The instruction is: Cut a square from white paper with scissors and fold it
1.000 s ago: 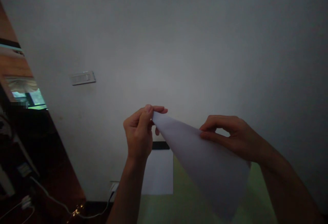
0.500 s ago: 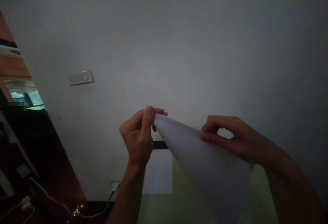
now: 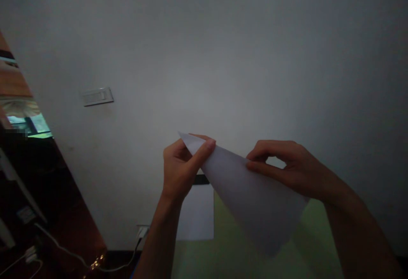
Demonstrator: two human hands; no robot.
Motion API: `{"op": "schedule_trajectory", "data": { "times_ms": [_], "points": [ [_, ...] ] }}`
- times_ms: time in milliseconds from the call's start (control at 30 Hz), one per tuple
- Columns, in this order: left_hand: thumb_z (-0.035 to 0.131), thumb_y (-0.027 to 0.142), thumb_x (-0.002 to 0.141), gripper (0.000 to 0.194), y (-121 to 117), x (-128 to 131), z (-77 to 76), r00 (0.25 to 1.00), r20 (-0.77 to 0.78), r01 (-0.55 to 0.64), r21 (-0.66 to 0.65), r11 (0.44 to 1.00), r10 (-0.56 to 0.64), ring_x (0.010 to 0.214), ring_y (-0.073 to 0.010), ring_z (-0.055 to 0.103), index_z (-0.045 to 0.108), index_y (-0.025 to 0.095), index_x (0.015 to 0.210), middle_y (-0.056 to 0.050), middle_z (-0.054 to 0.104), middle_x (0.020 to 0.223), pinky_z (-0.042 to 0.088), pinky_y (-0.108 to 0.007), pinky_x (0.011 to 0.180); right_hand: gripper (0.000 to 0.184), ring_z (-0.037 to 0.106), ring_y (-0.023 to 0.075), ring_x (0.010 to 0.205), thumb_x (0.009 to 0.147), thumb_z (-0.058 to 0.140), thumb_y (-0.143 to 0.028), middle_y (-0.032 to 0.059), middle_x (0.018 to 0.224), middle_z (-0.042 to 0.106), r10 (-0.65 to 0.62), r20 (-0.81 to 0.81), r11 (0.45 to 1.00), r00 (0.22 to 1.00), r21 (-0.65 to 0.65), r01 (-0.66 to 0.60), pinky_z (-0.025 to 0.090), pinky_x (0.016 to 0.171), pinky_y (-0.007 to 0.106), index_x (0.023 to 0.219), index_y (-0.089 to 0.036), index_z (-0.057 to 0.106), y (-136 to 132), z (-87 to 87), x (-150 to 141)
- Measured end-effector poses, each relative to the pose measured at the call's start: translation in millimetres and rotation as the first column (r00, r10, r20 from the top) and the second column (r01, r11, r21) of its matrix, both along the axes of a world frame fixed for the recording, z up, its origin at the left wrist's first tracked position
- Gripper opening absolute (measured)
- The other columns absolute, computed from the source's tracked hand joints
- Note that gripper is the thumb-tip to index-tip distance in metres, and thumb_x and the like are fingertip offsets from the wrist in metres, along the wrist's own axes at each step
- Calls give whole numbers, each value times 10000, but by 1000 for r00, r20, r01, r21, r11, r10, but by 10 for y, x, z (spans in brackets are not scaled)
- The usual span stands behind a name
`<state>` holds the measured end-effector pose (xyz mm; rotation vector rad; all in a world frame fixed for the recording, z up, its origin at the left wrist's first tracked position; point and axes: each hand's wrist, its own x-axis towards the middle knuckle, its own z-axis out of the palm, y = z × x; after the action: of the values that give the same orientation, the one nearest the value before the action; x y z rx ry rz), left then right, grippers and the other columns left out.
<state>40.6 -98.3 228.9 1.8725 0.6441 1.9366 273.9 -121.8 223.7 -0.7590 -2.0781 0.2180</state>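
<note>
The white paper (image 3: 251, 202) looks smooth. It is tilted, up in the air over the green table (image 3: 219, 260). One sharp tip sticks up away from the table and another corner hangs down toward it. Maybe it is folded; it's too dark to tell.

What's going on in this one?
A person's left hand and right hand hold up a white, triangular-looking paper sheet by its upper edge. The left hand pinches it near the pointed tip, the right hand farther along that edge. Below, a flat white rectangular sheet lies on a pale green surface.
</note>
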Motion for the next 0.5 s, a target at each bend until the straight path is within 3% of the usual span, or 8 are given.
{"op": "schedule_trajectory", "data": {
  "times_ms": [367, 500],
  "points": [
    [791, 311, 740, 140, 23, -82, -14, 990, 102, -100, 53, 994, 94, 575, -142, 599, 752, 177, 741, -33, 689, 677, 446, -237, 495, 259, 671, 172, 781, 883, 628, -450, 26, 898, 738, 19, 70, 999, 997, -27, -17, 538, 698, 285, 1006, -258, 752, 76, -50, 66],
    [790, 296, 742, 123, 72, -146, 0, 983, 162, -93, 69, 993, 81, 587, -122, 594, 751, 179, 747, -27, 692, 703, 443, -223, 511, 255, 683, 179, 812, 880, 643, -443, 26, 933, 749, -22, 37, 1000, 999, 23, 22, 548, 716, 280, 1033, -269, 752, 94, -79, 85]
  ]
}}
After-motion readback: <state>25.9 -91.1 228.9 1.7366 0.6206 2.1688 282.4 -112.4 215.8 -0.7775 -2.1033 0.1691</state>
